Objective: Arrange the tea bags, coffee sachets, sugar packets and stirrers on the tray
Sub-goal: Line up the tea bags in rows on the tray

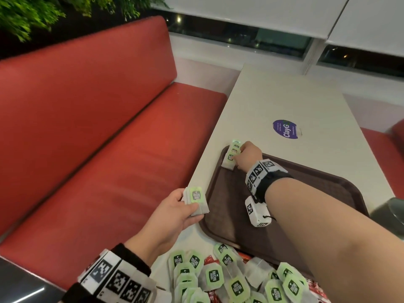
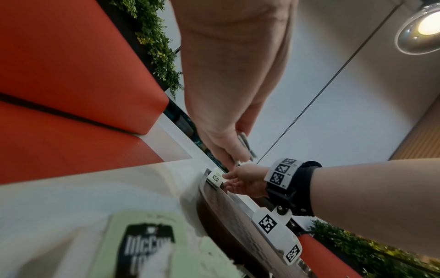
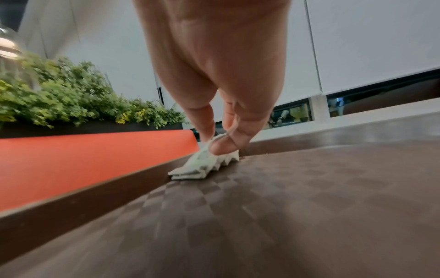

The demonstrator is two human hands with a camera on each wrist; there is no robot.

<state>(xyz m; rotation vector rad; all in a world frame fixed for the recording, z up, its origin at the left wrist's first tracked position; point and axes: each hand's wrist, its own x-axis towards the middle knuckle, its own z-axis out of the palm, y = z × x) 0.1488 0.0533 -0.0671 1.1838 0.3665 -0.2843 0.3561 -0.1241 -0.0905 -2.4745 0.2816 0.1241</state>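
- Currently the right hand (image 1: pixel 248 157) pinches a fanned row of tea bags (image 1: pixel 231 157) under its fingertips, in the far-left corner of the brown tray (image 1: pixel 328 193).
- Left hand (image 1: pixel 175 213) grips a small stack of tea bags (image 1: pixel 195 201), thumb on top, just outside the tray's left rim.
- Loose tea bags (image 1: pixel 229 278) lie behind both hands, nearest the person.

I see the tray (image 1: pixel 306 193) on the desk (image 1: pixel 284 101) near its left edge, a row of tea bags (image 1: pixel 231 157) in the tray's far-left corner, and loose tea bags (image 1: pixel 229 278) heaped at the desk's near edge.
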